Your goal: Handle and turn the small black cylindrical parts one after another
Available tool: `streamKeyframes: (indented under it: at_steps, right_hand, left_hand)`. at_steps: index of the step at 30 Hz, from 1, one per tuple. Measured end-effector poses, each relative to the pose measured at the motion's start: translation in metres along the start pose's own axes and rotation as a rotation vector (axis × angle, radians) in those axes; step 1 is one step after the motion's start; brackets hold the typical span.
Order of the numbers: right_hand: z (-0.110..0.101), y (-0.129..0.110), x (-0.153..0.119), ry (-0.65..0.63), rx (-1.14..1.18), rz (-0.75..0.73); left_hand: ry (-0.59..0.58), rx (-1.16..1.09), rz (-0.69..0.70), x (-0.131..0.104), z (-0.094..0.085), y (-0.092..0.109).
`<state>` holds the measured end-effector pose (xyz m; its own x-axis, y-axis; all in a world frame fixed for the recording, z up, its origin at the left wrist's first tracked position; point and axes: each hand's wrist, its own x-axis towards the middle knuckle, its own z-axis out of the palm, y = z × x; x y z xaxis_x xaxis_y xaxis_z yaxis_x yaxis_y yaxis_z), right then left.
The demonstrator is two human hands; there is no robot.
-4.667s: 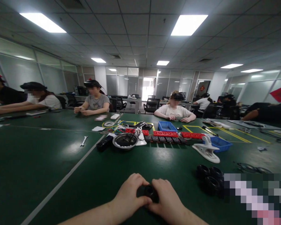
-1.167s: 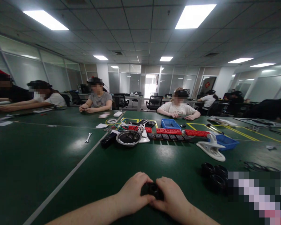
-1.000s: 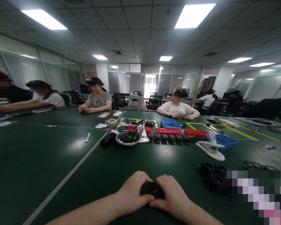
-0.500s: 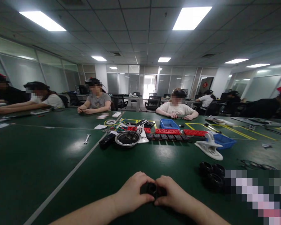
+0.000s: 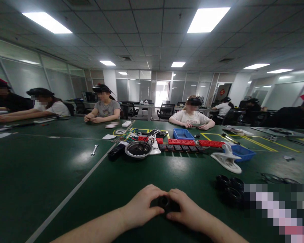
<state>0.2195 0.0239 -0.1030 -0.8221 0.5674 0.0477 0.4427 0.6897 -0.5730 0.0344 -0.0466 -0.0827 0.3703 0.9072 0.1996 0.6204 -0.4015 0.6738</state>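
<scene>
Near the front edge of the green table (image 5: 111, 189), a small black round part with a hole in its middle (image 5: 164, 201) sits between my hands. My left hand (image 5: 143, 206) curls around it from the left, index finger at the top and thumb below. From the right, my right hand (image 5: 183, 207) closes on the same part, its fingertips meeting the left ones above. The two thumbs are slightly apart beneath it. Shadow and fingers hide much of the part, so its exact kind does not show. Several black ring-shaped pieces (image 5: 231, 194) lie to the right.
Ahead lie a round metal dish (image 5: 138, 156), a black power strip (image 5: 181, 148), red socket strips (image 5: 181, 142), a blue tray (image 5: 183, 134) and a white clamp base (image 5: 226, 162). A wrench (image 5: 94, 150) rests at the left. Several people sit around the table.
My thumbs have drawn slightly apart below the black part, and my left thumb has shifted a little left. The part stays between my hands in nearly the same place.
</scene>
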Motion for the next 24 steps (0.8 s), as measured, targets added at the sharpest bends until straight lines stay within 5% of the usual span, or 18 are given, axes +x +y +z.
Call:
streamKeyframes:
  at_steps: [6,14,24]
  right_hand:
    - [0.003,0.003,0.005,0.031,0.021,0.051]
    - [0.021,-0.013,0.004,0.231,-0.334,0.136]
    - [-0.004,0.005,0.001,-0.038,-0.013,-0.036]
  left_hand:
    - [0.02,0.022,-0.009,0.001,0.003,-0.001]
    - [0.155,0.112,-0.222,0.004,0.013,0.002]
    - [-0.01,0.056,-0.045,-0.003,0.002,0.004]
